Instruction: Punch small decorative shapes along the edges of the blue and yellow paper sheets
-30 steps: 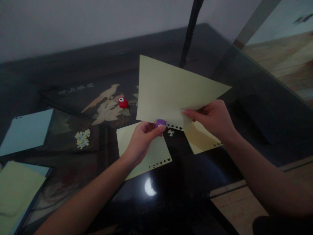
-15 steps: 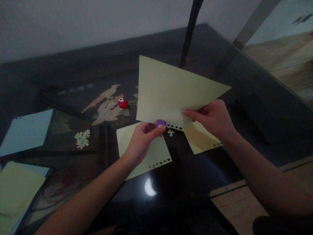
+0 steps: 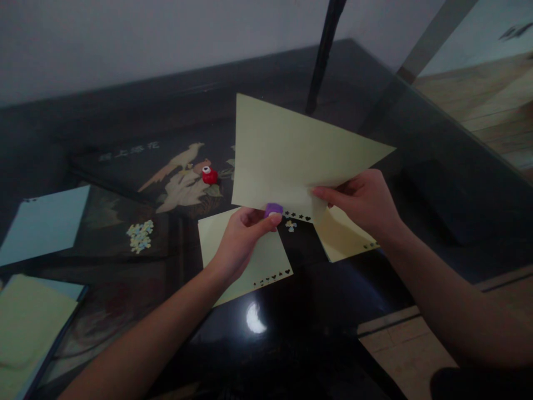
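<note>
My left hand (image 3: 245, 236) is closed on a small purple craft punch (image 3: 273, 210), its thumb on the near side. The punch sits at the lower edge of a pale yellow paper sheet (image 3: 287, 150). Beside the punch, that edge carries a short row of punched stars and a heart. My right hand (image 3: 360, 200) pinches the sheet at its lower right, holding it raised and tilted above the table. Tiny paper cut-outs (image 3: 290, 225) lie below the edge. Beneath my left hand rests another pale sheet (image 3: 250, 278) with punched shapes along its near edge.
A yellow sheet (image 3: 345, 239) lies under my right hand. A red craft punch (image 3: 209, 175) stands on the dark glossy table (image 3: 300, 333). Left are a heap of cut-outs (image 3: 140, 236), a light blue sheet (image 3: 45, 225) and a paper stack (image 3: 33, 328). A dark pole (image 3: 325, 55) rises behind.
</note>
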`<action>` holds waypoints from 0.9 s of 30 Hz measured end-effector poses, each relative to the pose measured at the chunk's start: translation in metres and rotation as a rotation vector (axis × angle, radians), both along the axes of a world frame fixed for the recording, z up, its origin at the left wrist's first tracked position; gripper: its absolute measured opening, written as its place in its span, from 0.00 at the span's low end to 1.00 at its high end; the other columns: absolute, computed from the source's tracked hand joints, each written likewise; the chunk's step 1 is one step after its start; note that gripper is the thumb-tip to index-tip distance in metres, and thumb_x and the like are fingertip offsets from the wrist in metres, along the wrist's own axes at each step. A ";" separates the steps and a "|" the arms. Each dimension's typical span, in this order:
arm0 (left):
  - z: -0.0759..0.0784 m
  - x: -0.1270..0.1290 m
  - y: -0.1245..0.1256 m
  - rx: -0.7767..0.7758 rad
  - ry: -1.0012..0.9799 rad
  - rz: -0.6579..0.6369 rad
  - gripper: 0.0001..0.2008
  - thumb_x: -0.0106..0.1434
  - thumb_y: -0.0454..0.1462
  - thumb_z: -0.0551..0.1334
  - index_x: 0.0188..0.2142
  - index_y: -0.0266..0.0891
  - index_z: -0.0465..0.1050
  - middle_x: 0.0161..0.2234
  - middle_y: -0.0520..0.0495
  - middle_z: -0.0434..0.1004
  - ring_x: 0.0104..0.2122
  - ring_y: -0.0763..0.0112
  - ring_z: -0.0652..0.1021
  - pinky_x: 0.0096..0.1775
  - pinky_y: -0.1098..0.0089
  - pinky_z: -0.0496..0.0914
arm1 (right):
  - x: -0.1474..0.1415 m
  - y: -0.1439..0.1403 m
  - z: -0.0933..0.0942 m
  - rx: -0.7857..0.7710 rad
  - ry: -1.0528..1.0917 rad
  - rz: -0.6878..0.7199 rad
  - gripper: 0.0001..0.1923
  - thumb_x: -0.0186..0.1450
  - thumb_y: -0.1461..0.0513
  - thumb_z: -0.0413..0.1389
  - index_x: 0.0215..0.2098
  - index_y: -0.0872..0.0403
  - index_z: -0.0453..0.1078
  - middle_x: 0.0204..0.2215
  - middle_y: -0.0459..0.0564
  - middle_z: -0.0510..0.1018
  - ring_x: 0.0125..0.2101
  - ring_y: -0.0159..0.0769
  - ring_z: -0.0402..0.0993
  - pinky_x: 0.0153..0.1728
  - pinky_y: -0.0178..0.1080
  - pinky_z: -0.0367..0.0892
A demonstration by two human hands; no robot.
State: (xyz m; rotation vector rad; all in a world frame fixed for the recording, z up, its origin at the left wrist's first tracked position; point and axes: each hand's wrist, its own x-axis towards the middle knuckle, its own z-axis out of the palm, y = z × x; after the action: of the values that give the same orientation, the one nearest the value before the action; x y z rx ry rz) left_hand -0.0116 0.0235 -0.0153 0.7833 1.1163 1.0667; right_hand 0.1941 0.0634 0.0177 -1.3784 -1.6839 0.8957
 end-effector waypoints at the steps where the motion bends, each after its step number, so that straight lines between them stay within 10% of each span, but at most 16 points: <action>1: 0.000 0.000 0.000 -0.003 -0.007 0.005 0.14 0.46 0.41 0.74 0.28 0.36 0.75 0.26 0.50 0.76 0.28 0.72 0.73 0.36 0.69 0.66 | 0.000 0.000 0.000 0.000 -0.002 0.001 0.06 0.55 0.56 0.65 0.27 0.49 0.77 0.27 0.49 0.83 0.26 0.41 0.78 0.23 0.41 0.73; 27: -0.002 -0.001 0.000 0.005 -0.032 -0.006 0.14 0.47 0.40 0.73 0.30 0.37 0.76 0.29 0.48 0.78 0.30 0.71 0.75 0.38 0.68 0.67 | 0.001 0.000 -0.002 -0.013 0.032 0.009 0.06 0.55 0.55 0.65 0.30 0.47 0.78 0.30 0.49 0.83 0.29 0.43 0.79 0.27 0.43 0.75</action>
State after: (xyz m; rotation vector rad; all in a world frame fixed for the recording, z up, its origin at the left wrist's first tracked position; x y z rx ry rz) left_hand -0.0121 0.0236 -0.0174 0.7706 1.0844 1.0743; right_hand 0.1949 0.0633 0.0156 -1.3597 -1.6641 0.9307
